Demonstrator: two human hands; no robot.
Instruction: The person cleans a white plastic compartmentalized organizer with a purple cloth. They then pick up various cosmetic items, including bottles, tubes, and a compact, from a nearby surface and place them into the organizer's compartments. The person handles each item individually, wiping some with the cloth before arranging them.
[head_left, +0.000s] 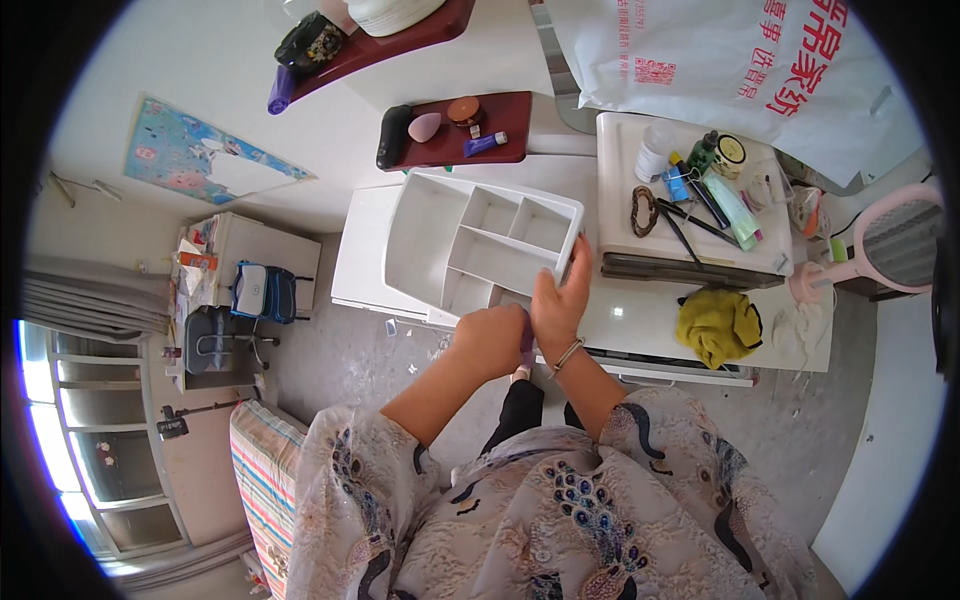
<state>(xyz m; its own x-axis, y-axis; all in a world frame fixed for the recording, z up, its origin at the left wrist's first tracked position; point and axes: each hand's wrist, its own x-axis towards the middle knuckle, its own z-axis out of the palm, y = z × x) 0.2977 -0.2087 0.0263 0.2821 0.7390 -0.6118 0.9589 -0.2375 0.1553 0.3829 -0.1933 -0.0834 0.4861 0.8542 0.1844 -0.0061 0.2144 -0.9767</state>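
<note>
White divided tray (425, 240) is held up ahead of both hands, its side gripped by the right hand (562, 298), purple cloth (527, 335) apparently clutched in the closed left hand (490, 338); wiping seems underway, steady support called for.

Room in a home, most likely a bedroom with a dressing area. Lower left: a padded edge with a striped cover (262, 450), apparently a bed, near a window (150, 505) with a grey curtain (105, 305). Left of centre: a study corner with a grey chair (206, 335) and a blue bag (268, 292); above it, a colourful wall poster (205, 150). Top centre: a dark red wall shelf (515, 130) bearing a pink makeup sponge (425, 127). Upper right: a cosmetic tube (732, 208) and a brown hair tie (635, 212) on a white cabinet top (622, 150).
</note>
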